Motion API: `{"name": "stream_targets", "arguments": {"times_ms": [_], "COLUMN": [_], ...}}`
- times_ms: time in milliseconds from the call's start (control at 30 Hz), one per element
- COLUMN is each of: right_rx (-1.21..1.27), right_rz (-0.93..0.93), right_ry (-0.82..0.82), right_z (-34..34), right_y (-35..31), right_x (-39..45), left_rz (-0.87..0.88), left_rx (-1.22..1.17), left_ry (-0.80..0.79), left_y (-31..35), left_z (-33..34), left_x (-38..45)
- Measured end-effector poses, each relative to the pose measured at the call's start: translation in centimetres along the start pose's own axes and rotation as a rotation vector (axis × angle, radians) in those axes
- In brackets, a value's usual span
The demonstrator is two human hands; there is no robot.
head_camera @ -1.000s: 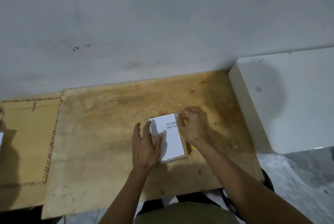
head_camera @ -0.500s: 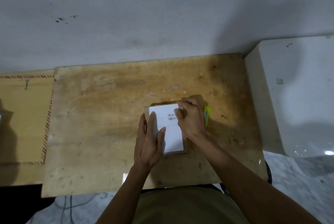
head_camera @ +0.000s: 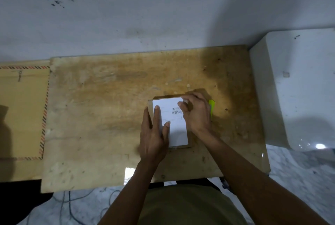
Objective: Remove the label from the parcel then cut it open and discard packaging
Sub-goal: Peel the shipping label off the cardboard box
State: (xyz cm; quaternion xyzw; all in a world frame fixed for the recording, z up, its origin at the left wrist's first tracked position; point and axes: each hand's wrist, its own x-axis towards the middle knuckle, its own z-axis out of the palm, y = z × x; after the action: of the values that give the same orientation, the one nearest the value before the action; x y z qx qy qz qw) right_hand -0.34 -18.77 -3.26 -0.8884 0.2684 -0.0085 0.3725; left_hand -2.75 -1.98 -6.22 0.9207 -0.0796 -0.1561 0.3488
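A small brown cardboard parcel (head_camera: pixel 150 104) lies flat on the wooden table (head_camera: pixel 101 108), right of centre. A white label (head_camera: pixel 178 130) with barcodes covers most of its top. My left hand (head_camera: pixel 154 134) lies flat on the parcel's left side, fingers spread over the label. My right hand (head_camera: pixel 196 114) sits at the label's far right corner, with thumb and fingers pinched at its edge. A yellow-green cutter (head_camera: pixel 211 106) shows partly behind my right hand, on the table.
A white block-like unit (head_camera: pixel 297 86) stands against the table's right side. A lower tan surface with a striped border (head_camera: pixel 21 112) adjoins on the left. A grey wall runs behind. Cables lie on the floor (head_camera: pixel 72 204) below the near edge.
The view has shifted, so the parcel sits squarer in frame. My right hand's fingers have moved from the parcel's far corner onto the label's corner. My left hand stays pressed on the parcel.
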Motion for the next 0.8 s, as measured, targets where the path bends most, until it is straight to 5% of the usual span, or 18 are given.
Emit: {"name": "stream_targets", "arguments": {"times_ms": [800], "right_rx": [0.014], "right_rz": [0.005], "right_ry": [0.026], "right_z": [0.66], "right_y": [-0.74], "right_x": [-0.25], "left_rz": [0.0], "left_rx": [0.007], "left_ry": [-0.002], "left_y": [-0.22], "left_z": [0.25], "left_x": [0.02]}}
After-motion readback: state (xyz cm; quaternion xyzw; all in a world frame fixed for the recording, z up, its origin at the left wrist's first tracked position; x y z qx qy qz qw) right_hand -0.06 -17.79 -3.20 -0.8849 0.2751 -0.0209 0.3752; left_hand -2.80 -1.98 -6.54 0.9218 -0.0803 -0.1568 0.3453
